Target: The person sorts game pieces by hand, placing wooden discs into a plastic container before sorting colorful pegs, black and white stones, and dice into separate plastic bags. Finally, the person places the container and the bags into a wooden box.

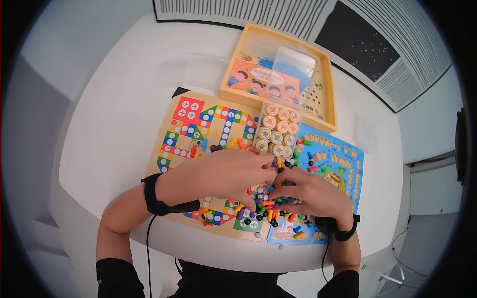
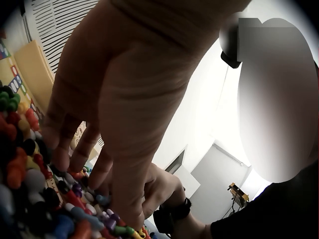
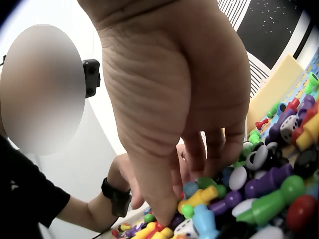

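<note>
Colourful pegs, dice and small black and white discs lie in a pile (image 1: 272,212), which also shows in the left wrist view (image 2: 35,181) and right wrist view (image 3: 266,185). My left hand (image 1: 231,174) reaches into it from the left, its fingers (image 2: 82,152) spread and pointing down among the pieces. Opposite it, my right hand (image 1: 313,193) has loosely bent fingers, with the thumb (image 3: 162,201) down beside a white die (image 3: 185,228). The two hands' fingertips are close together. Whether either holds a piece is hidden.
A clear box of round wooden pieces (image 1: 278,133) stands behind the hands. Further back is a wooden tray (image 1: 229,94) with an orange booklet (image 1: 258,82) and a clear lid (image 1: 297,62). Under the pile are a game board (image 1: 211,126) and a blue board (image 1: 354,171).
</note>
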